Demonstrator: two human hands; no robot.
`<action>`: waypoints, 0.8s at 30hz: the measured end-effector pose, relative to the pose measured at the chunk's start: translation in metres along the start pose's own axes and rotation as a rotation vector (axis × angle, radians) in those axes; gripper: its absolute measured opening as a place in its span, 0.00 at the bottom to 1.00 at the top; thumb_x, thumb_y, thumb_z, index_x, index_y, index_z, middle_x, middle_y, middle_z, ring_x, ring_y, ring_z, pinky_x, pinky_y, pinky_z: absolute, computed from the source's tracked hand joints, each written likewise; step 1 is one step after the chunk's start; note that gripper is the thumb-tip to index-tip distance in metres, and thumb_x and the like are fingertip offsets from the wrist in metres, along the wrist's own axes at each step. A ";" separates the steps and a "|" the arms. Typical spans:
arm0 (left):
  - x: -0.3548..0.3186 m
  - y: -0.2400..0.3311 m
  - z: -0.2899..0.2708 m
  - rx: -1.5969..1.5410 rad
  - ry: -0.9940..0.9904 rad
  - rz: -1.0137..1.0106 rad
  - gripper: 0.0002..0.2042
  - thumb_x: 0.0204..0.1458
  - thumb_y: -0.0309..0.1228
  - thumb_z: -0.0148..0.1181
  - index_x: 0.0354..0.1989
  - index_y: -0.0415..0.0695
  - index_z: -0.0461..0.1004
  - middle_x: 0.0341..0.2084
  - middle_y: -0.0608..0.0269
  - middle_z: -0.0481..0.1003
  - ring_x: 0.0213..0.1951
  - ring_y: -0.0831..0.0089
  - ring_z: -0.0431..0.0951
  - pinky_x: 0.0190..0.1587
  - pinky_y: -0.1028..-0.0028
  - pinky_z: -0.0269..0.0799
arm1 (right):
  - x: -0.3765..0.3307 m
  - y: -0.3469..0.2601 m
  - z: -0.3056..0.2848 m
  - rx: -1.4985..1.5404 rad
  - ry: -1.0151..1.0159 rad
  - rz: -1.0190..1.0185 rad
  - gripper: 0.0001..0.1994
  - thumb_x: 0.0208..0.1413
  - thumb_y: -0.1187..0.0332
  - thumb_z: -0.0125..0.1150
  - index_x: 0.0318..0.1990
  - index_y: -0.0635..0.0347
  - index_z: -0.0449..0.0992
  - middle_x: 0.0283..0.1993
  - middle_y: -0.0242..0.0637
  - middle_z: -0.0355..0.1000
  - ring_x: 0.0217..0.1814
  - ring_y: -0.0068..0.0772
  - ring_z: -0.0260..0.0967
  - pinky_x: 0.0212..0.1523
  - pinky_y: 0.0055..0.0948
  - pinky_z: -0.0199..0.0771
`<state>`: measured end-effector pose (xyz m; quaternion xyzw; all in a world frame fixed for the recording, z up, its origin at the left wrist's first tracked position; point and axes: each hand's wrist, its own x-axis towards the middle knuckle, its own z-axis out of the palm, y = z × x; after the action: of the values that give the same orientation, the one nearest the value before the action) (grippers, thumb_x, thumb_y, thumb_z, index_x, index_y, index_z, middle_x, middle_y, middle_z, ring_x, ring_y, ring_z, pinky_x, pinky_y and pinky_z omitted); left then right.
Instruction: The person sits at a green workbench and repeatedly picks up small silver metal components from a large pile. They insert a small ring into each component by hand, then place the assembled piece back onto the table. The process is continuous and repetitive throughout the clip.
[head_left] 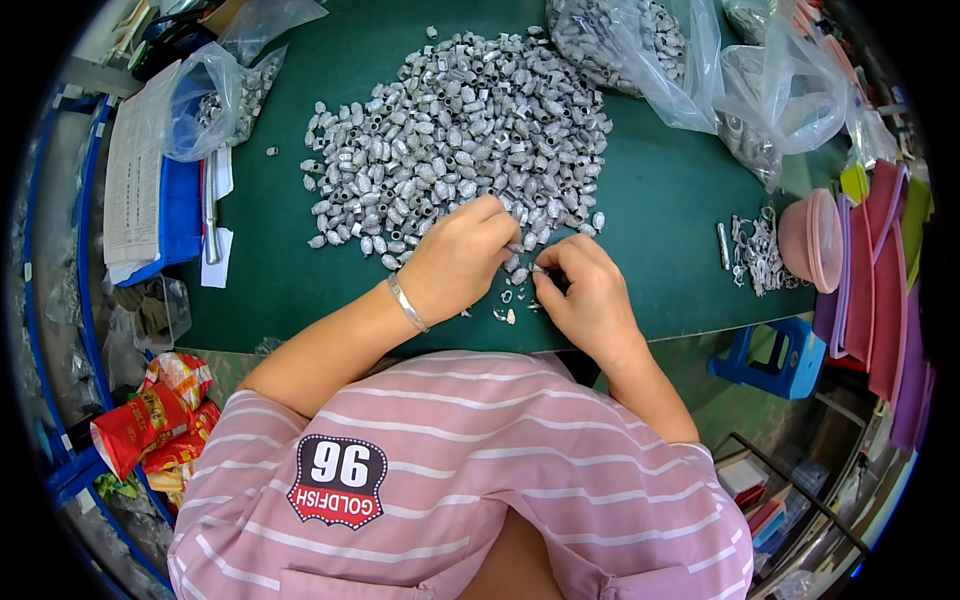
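A large heap of small grey barrel-shaped metal pieces (470, 130) is spread over the green table (270, 240). At its near edge my left hand (462, 252), with a silver bangle (407, 303) on the wrist, has its fingers pinched together. Close beside it, my right hand (592, 298) is also closed, thumb against forefinger. Whatever either pinch holds is too small and hidden to make out. One grey piece (519, 276) shows just below the gap between the fingertips. Small rings and pale scraps (511, 316) lie on the table between my hands.
Clear plastic bags of grey pieces (640, 45) stand at the back right. To the right are loose metal links (757, 250) and a pink tub (811, 240). On the left lie a blue tray with papers (180, 215) and another bag (205, 105). A blue stool (768, 358) stands below the table edge.
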<state>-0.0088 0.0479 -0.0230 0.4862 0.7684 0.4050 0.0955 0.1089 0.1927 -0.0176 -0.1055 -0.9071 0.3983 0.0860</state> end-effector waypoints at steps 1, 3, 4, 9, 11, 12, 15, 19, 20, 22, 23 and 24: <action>-0.001 0.001 -0.001 -0.075 0.010 0.003 0.09 0.38 0.17 0.60 0.30 0.39 0.72 0.27 0.57 0.70 0.29 0.62 0.71 0.31 0.71 0.67 | -0.001 0.001 0.000 0.053 -0.006 0.009 0.07 0.41 0.75 0.63 0.30 0.63 0.74 0.30 0.38 0.68 0.31 0.38 0.68 0.31 0.31 0.69; -0.004 0.007 -0.006 -0.207 0.004 -0.071 0.09 0.38 0.16 0.61 0.30 0.40 0.72 0.28 0.59 0.71 0.27 0.69 0.70 0.28 0.76 0.66 | 0.000 -0.002 -0.005 0.212 0.036 -0.044 0.07 0.41 0.77 0.63 0.30 0.63 0.74 0.31 0.37 0.69 0.29 0.32 0.66 0.29 0.26 0.67; -0.006 0.013 -0.010 -0.263 -0.010 -0.145 0.09 0.38 0.16 0.61 0.30 0.40 0.72 0.29 0.60 0.72 0.26 0.74 0.70 0.26 0.78 0.64 | 0.001 -0.004 -0.006 0.291 0.058 -0.071 0.07 0.41 0.78 0.63 0.30 0.63 0.74 0.32 0.37 0.69 0.28 0.29 0.65 0.28 0.24 0.66; -0.011 0.022 -0.012 -0.426 0.122 -0.115 0.09 0.39 0.17 0.61 0.30 0.40 0.73 0.29 0.64 0.72 0.19 0.81 0.63 0.22 0.81 0.61 | 0.002 -0.004 -0.007 0.526 0.094 -0.169 0.08 0.42 0.79 0.63 0.31 0.63 0.74 0.35 0.35 0.69 0.29 0.22 0.63 0.27 0.18 0.63; -0.012 0.022 -0.011 -0.470 0.151 -0.104 0.09 0.40 0.17 0.62 0.30 0.40 0.73 0.30 0.64 0.72 0.20 0.82 0.63 0.22 0.82 0.60 | 0.002 -0.003 -0.005 0.578 0.096 -0.195 0.07 0.43 0.79 0.63 0.32 0.63 0.73 0.35 0.35 0.69 0.29 0.22 0.63 0.28 0.19 0.63; -0.013 0.022 -0.011 -0.497 0.148 -0.112 0.08 0.40 0.17 0.62 0.30 0.40 0.73 0.30 0.65 0.72 0.20 0.83 0.63 0.22 0.82 0.60 | 0.002 -0.002 -0.005 0.598 0.095 -0.211 0.07 0.44 0.79 0.62 0.33 0.64 0.73 0.35 0.35 0.69 0.29 0.22 0.63 0.28 0.19 0.63; -0.016 0.020 -0.009 -0.636 0.128 -0.163 0.08 0.42 0.18 0.61 0.32 0.40 0.74 0.30 0.66 0.72 0.21 0.85 0.63 0.22 0.83 0.59 | 0.002 -0.010 -0.003 0.814 0.061 -0.106 0.07 0.47 0.79 0.60 0.35 0.65 0.73 0.36 0.36 0.69 0.31 0.23 0.64 0.30 0.20 0.65; -0.017 0.020 -0.013 -1.261 -0.008 -0.519 0.10 0.46 0.20 0.59 0.39 0.39 0.72 0.30 0.67 0.72 0.23 0.85 0.64 0.22 0.84 0.60 | -0.002 -0.006 0.000 1.682 -0.230 0.333 0.08 0.53 0.76 0.55 0.41 0.64 0.70 0.36 0.37 0.67 0.34 0.25 0.64 0.32 0.22 0.67; -0.017 0.021 -0.016 -1.486 -0.064 -0.669 0.11 0.47 0.21 0.59 0.41 0.39 0.72 0.30 0.67 0.72 0.24 0.85 0.65 0.23 0.84 0.60 | -0.002 -0.003 0.003 1.776 -0.255 0.357 0.08 0.54 0.75 0.54 0.42 0.64 0.70 0.36 0.37 0.67 0.34 0.25 0.64 0.32 0.23 0.68; -0.018 0.016 -0.014 -1.675 -0.093 -0.681 0.12 0.49 0.22 0.57 0.43 0.39 0.70 0.29 0.65 0.72 0.25 0.83 0.66 0.23 0.83 0.61 | -0.002 0.001 0.008 1.962 -0.305 0.405 0.08 0.56 0.74 0.51 0.43 0.63 0.68 0.36 0.38 0.67 0.35 0.26 0.64 0.32 0.24 0.69; -0.019 0.014 -0.013 -1.771 -0.105 -0.687 0.12 0.50 0.23 0.56 0.44 0.39 0.69 0.29 0.65 0.72 0.25 0.83 0.66 0.23 0.83 0.61 | -0.003 0.001 0.010 1.983 -0.298 0.416 0.08 0.57 0.74 0.50 0.43 0.63 0.67 0.36 0.39 0.67 0.34 0.26 0.64 0.32 0.25 0.69; -0.019 0.014 -0.014 -1.806 -0.109 -0.697 0.11 0.50 0.24 0.56 0.43 0.39 0.70 0.29 0.65 0.72 0.26 0.82 0.66 0.23 0.83 0.61 | -0.002 0.002 0.010 1.991 -0.311 0.420 0.08 0.57 0.74 0.50 0.43 0.64 0.67 0.37 0.40 0.67 0.34 0.26 0.64 0.31 0.25 0.69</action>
<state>0.0026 0.0276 -0.0089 -0.0073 0.2633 0.7685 0.5831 0.1092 0.1864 -0.0254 -0.0900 -0.1300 0.9859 -0.0552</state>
